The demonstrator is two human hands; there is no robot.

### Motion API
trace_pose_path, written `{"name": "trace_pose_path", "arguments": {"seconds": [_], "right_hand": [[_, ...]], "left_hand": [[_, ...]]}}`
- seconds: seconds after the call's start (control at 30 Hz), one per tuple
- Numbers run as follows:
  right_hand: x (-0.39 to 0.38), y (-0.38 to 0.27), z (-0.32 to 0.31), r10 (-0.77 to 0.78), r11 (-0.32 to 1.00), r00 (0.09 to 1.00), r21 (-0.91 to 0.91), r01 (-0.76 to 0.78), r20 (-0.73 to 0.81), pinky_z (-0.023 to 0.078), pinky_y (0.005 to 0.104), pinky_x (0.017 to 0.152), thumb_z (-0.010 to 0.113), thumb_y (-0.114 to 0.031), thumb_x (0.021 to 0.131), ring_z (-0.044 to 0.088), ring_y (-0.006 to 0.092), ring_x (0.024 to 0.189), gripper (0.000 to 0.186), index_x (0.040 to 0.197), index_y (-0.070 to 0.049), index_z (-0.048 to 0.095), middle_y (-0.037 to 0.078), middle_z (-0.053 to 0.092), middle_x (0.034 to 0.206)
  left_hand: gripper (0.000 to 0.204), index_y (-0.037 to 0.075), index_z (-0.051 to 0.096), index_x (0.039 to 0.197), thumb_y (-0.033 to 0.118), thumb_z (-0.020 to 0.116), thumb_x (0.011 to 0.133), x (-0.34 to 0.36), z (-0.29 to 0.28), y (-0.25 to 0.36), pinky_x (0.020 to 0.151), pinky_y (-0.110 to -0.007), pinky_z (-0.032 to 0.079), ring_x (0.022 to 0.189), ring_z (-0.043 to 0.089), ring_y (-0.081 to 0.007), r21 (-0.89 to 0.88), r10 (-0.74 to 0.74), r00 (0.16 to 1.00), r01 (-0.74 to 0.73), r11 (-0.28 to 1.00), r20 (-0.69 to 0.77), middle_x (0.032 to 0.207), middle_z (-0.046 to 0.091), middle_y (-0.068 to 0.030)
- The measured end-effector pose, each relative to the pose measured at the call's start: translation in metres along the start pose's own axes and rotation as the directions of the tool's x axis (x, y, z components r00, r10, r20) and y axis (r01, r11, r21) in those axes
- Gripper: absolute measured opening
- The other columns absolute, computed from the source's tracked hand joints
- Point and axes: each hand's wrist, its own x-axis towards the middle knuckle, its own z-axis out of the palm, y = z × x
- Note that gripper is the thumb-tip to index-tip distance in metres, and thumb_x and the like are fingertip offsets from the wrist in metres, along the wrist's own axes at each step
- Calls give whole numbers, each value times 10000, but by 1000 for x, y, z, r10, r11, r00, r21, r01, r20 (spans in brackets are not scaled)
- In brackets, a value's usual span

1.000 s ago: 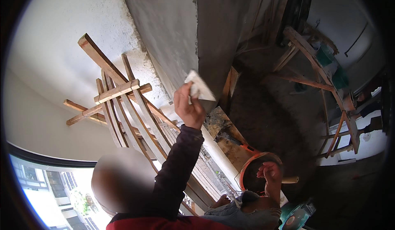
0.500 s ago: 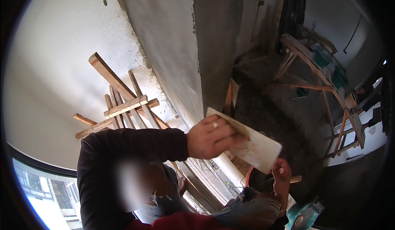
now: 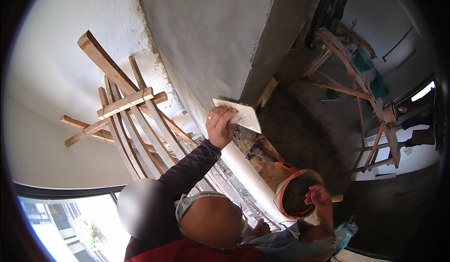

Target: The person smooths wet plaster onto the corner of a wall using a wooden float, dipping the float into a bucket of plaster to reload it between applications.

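Observation:
My left hand (image 3: 219,127), in a dark sleeve, reaches forward with its fingers closed on a pale rectangular plastering float (image 3: 246,117). The float is at the lower end of a grey plastered column (image 3: 211,42), close to its corner edge; whether it touches the plaster I cannot tell. My right hand (image 3: 319,197) hovers over the near right side of an orange-rimmed bucket (image 3: 280,201) holding dark grey mix. Its fingers are loosely bent and apart, with nothing seen in them. A tool with an orange and black handle (image 3: 283,165) lies beside the bucket's far rim.
A rack of wooden battens (image 3: 124,105) stands against the white wall on the left. A wooden trestle (image 3: 349,65) with green containers is at the far right, with another person (image 3: 417,121) beyond it. A window (image 3: 70,220) lies at lower left; a pale pipe-like ledge (image 3: 248,182) runs below the column.
My left hand has carried the float away from me and leftward to the column's lower end. My right hand, beside the float before, is now apart from it. More of the bucket shows.

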Motion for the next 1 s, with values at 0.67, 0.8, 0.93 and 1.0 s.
{"name": "trace_pose_path", "arguments": {"seconds": [0.67,0.8,0.93,1.0], "right_hand": [[12,16,-4,22,999,1000,31,-21,-2,537,284,691,594,-149,978,630,137,736,224,1162,-25,567,75,640,900],[16,17,-6,16,998,1000,57,-15,-10,538,286,684,601,-148,974,631,138,729,225,1164,-31,568,77,643,904],[11,12,-5,4,998,1000,69,-3,-21,536,287,681,602,-166,977,630,140,722,229,1160,-32,571,78,644,901],[8,16,-10,-9,997,1000,71,11,-21,533,287,677,602,-174,978,630,141,720,230,1154,-29,573,78,643,896]], "left_hand": [[315,35,620,1054,-79,677,766,30,-3,7,842,-412,494,931,609,-313,-14,-36,986,34,999,-164,973,643,-127],[417,22,630,1070,-154,626,692,80,6,25,805,-407,501,907,611,-335,17,154,984,-153,988,-95,961,631,-149],[364,8,621,1119,-93,620,769,106,6,16,807,-411,498,916,618,-360,119,37,979,-13,993,-199,1003,643,-174],[318,2,615,1134,-43,612,820,111,3,0,808,-411,497,917,618,-369,135,-53,977,81,988,-205,1012,641,-186]]}}
